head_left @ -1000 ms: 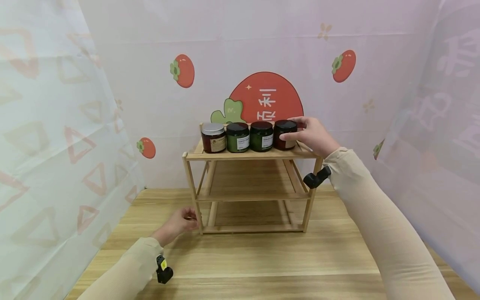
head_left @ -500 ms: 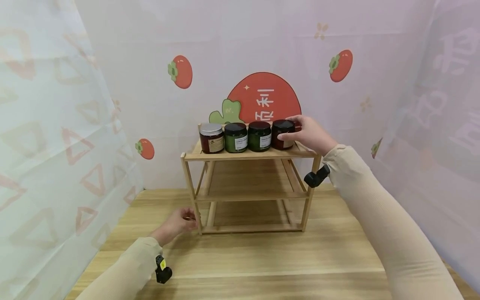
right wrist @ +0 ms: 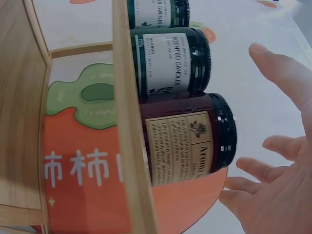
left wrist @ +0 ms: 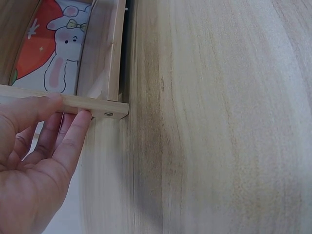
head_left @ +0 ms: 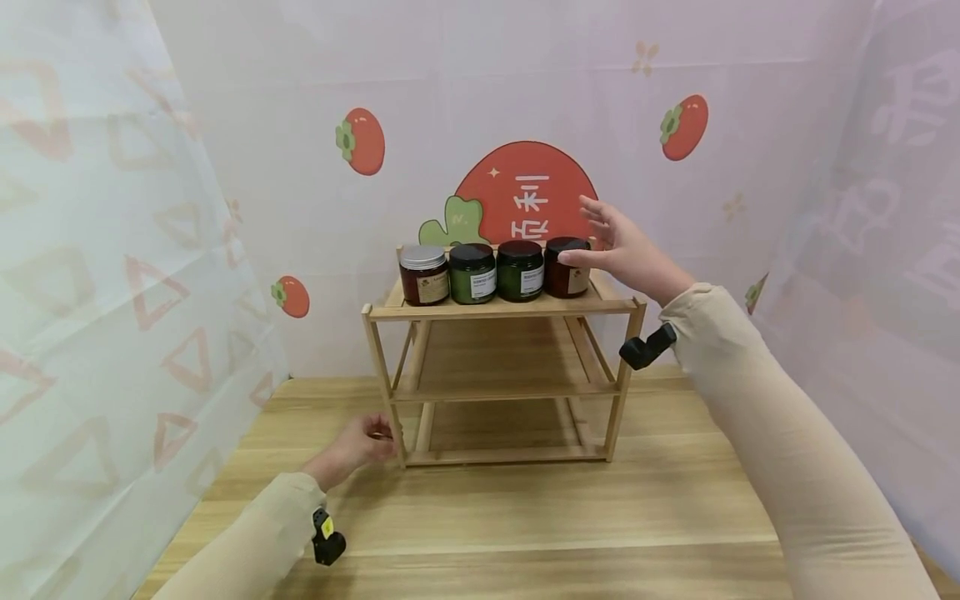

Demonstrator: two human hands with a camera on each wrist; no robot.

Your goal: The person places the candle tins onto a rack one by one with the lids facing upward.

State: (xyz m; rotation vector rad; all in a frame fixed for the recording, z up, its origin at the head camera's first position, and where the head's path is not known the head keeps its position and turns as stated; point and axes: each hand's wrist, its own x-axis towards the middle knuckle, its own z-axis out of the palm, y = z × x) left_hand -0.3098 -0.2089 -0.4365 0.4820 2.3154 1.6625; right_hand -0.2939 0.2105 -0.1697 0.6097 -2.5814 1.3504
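Note:
On the top tier of a wooden rack (head_left: 510,311), several lidded candle jars stand in a row. At the right end is a dark red jar (right wrist: 185,139) with a black lid and tan label. Left of it are two green jars (head_left: 521,273) (head_left: 473,275) with black lids, then a brown-red jar (head_left: 425,277) with a silver lid. My right hand (head_left: 633,254) hovers over the right end with fingers spread, apart from the dark red jar in the right wrist view. My left hand (left wrist: 41,156) pinches the rack's front left post (left wrist: 100,106) near its foot.
The rack stands on a wood-grain table (head_left: 525,525). Its middle shelf (head_left: 506,358) and bottom shelf (head_left: 502,427) lie below the jars. A white cloth backdrop (head_left: 255,108) with persimmon prints encloses the back and sides.
My right hand has let go of the dark red jar and lifted up and to the right, its fingers spreading. The jar stays on the rack. My left hand keeps its place.

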